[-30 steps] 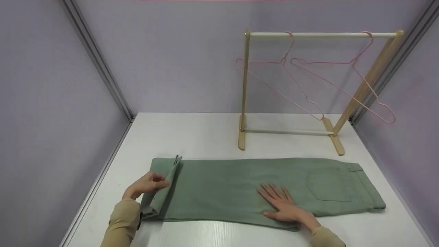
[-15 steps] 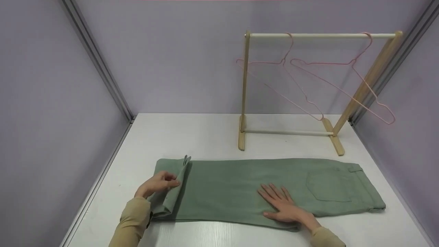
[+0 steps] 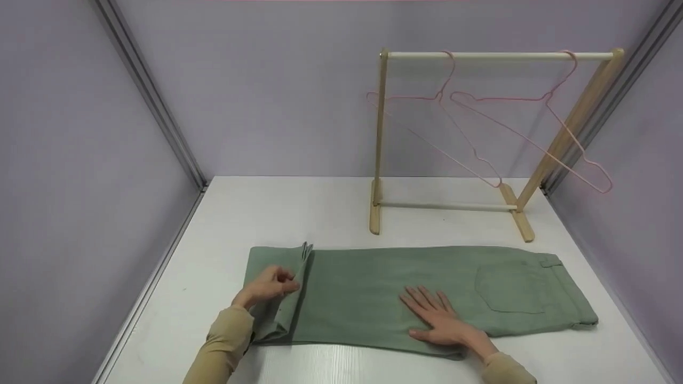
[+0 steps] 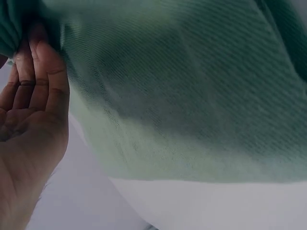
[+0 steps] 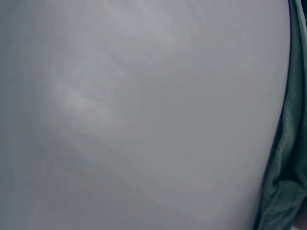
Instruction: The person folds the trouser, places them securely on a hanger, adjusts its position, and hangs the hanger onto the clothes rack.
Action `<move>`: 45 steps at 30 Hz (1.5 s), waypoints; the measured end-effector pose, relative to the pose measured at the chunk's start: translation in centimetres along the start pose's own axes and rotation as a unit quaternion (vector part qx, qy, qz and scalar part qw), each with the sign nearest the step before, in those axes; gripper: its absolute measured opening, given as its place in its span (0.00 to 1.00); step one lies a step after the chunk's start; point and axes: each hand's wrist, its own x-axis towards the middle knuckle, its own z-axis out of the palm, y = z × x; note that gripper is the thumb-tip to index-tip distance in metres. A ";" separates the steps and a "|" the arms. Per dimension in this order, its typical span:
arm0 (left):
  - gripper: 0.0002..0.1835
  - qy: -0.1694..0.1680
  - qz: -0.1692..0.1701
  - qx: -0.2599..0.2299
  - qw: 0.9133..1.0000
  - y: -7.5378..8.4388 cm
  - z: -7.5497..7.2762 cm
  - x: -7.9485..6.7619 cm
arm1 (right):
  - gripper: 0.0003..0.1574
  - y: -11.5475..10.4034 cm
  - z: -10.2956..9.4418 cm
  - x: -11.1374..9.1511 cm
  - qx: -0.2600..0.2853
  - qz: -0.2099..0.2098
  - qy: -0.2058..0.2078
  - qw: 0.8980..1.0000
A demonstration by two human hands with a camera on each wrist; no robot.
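Observation:
Green trousers [image 3: 368,298], folded lengthwise, lie across the white table with the waistband and a back pocket at the right. The leg end at the left is turned back over itself, its hem standing up slightly. My left hand [image 3: 269,286] pinches that hem; in the left wrist view the fingers of the left hand [image 4: 36,91] reach into the green cloth [image 4: 192,105]. Spread flat, my right hand [image 3: 440,320] rests on the middle of the trousers near their front edge. Only an edge of the trousers [image 5: 288,129] shows in the right wrist view.
Behind the trousers stands a wooden rack [image 3: 378,133] with a pale top rail. Two pink hangers hang from it, a left hanger [image 3: 467,136] and a right hanger [image 3: 571,128]. Grey-lilac panels [image 3: 288,96] enclose the white table [image 3: 283,208] at the back and sides.
My left hand has moved to the right with the hem, and the trousers' left end has come in the same way, shortening them. The right hand has stayed in place.

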 end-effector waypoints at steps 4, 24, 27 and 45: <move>0.09 0.005 -0.002 0.005 1.000 0.4 0.8 0.0 | 0.49 0.0 0.1 0.0 0.000 0.002 -0.003 1.000; 0.18 0.132 -0.073 0.271 0.951 1.7 6.8 1.8 | 0.49 -0.4 -0.1 0.1 0.002 0.009 -0.004 1.000; 0.19 0.131 -0.064 0.299 0.943 1.9 7.1 1.9 | 0.49 -0.4 -0.1 0.1 0.002 0.009 -0.005 1.000; 0.16 0.121 -0.062 0.318 0.938 1.7 7.8 1.6 | 0.50 0.0 0.0 0.1 0.001 0.006 -0.003 1.000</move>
